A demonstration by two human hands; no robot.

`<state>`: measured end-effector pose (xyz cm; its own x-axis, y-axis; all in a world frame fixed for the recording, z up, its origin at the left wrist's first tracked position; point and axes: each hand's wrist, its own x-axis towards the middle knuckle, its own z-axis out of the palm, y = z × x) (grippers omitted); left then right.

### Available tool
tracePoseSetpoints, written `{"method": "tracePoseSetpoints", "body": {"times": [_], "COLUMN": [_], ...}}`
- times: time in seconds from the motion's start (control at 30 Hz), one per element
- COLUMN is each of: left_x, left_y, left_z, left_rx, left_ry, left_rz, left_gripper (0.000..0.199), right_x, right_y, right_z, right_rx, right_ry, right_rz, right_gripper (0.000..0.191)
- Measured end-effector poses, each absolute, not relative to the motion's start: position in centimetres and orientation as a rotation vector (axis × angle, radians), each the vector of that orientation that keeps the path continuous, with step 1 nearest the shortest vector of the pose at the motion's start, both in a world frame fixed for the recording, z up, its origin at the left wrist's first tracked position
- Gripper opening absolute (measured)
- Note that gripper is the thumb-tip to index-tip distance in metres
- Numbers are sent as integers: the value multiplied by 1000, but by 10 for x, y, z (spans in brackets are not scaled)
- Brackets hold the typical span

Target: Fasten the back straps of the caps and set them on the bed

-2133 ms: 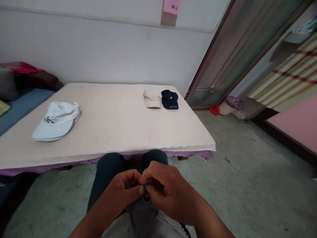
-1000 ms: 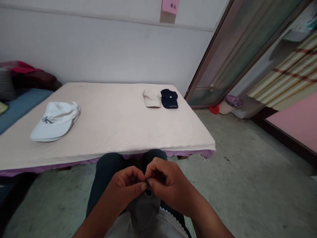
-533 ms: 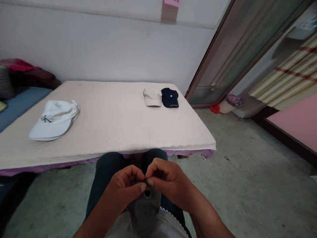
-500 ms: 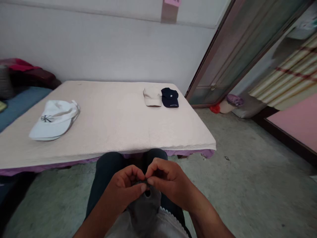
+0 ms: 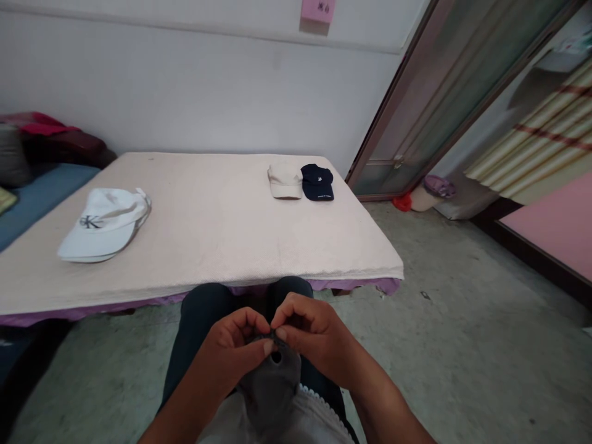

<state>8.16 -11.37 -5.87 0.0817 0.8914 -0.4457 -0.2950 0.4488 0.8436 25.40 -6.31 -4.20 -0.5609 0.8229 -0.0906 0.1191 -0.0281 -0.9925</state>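
Note:
Over my lap, a dark grey cap [image 5: 272, 388] is pinched at its upper edge between both hands, with a small dark opening just below the fingertips. My left hand [image 5: 238, 345] closes thumb and fingers on that edge from the left. From the right, my right hand [image 5: 319, 333] pinches the same edge, its fingertips almost touching the left ones. The fingers hide the exact bit of cloth or strap between them. Farther off on the table lie white caps [image 5: 104, 219], one stacked on another, a beige cap [image 5: 285, 182] and a navy cap [image 5: 317, 182].
A table [image 5: 213, 228] with a pale cover stands just beyond my knees, against a wall bearing a pink note [image 5: 318, 10]. Bedding [image 5: 60, 179] lies at the left. On the right are a sliding door [image 5: 407, 105], a curtain [image 5: 546, 135] and bags on the floor.
The view has tilted up very slightly. Both hands keep their pinch on the grey cap, with only a tiny shift of the fingertips.

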Motion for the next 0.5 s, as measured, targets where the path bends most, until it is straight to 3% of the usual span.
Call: {"method": "tracePoseSetpoints", "body": {"times": [0.5], "left_x": [82], "left_y": [-117], "left_z": [-58], "left_rx": [778], "left_ry": [1270], "left_rz": [944], "left_gripper": [17], "right_x": [249], "right_y": [-66], "right_z": [-48], "right_rx": [-920], "right_ry": [-1563], "right_rz": [1745], "right_gripper": [4]}}
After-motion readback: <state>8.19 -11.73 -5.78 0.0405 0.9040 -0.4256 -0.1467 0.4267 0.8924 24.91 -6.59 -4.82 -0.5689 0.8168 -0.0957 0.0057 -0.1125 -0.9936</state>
